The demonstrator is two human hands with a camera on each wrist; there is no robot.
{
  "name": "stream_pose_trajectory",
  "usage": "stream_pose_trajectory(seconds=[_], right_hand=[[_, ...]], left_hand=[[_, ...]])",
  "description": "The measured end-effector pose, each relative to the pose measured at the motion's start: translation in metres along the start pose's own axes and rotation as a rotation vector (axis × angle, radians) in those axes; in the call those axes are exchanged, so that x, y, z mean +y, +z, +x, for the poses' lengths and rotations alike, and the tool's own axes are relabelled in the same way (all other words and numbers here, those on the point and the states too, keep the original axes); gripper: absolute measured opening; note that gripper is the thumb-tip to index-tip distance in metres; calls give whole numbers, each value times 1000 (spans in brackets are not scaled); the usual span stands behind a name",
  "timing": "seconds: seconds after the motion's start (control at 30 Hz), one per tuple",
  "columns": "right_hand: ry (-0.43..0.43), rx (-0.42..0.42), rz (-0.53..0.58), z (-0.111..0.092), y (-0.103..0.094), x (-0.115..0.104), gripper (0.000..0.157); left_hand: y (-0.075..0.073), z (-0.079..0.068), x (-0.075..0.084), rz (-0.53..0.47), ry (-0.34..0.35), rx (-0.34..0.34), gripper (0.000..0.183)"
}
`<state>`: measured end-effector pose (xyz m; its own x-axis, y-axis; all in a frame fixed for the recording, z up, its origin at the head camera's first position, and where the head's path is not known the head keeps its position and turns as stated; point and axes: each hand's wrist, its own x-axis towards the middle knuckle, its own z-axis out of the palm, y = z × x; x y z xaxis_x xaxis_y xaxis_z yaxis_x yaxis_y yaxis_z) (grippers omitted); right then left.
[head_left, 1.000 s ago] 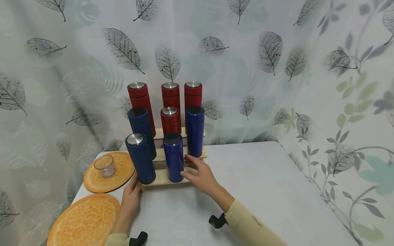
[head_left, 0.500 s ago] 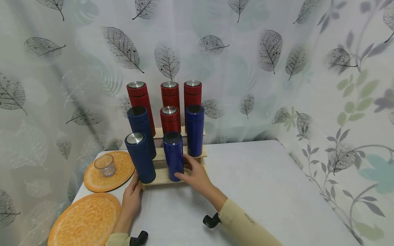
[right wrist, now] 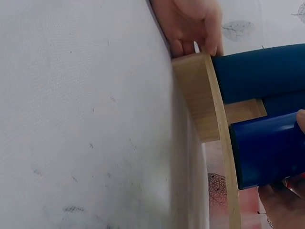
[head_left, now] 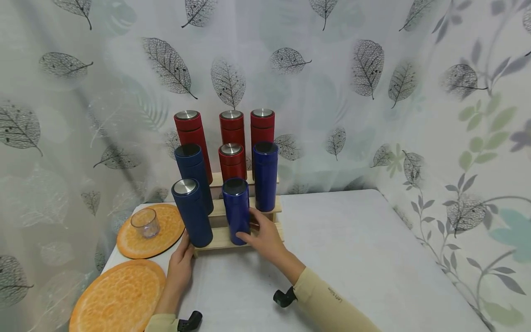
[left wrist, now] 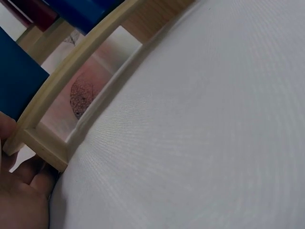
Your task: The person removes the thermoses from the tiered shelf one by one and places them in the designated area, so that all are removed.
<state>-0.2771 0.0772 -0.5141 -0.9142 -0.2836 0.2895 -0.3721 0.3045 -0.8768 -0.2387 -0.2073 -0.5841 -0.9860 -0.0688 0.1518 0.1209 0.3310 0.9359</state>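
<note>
A glossy blue thermos (head_left: 236,210) stands on the lowest step of the tiered wooden rack (head_left: 221,239). My right hand (head_left: 265,237) grips its lower part from the right, thumb across the front and fingers behind. In the right wrist view the fingers lie on both sides of that thermos (right wrist: 267,150), its base at the shelf edge. My left hand (head_left: 180,265) holds the rack's front left end. Fingers sit by the end board (left wrist: 50,149) in the left wrist view. A matte navy thermos (head_left: 192,216) with a silver lid stands just beside the left hand.
Behind stand a navy thermos (head_left: 192,168), another glossy blue one (head_left: 265,177) and several red thermoses (head_left: 233,161). At left lie two round orange mats (head_left: 120,295), the farther bearing a clear cup (head_left: 145,223). White cloth (head_left: 332,249) covers the table; a leaf-print curtain (head_left: 311,106) hangs behind.
My right hand has moved slightly left, and its thumb has come round onto the front of the glossy blue thermos. My left hand stays at the rack. The head view has shifted slightly.
</note>
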Motion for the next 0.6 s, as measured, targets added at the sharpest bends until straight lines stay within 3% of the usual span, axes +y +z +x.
stream_pose_trajectory(seconds=[0.27,0.6], right_hand=[[19,25,9,1,0,1,77],[2,51,55,-2,1,2,79]], left_hand=[[3,-2,4,1,-14,26,56],[2,-2,8,5,-29,4,56]])
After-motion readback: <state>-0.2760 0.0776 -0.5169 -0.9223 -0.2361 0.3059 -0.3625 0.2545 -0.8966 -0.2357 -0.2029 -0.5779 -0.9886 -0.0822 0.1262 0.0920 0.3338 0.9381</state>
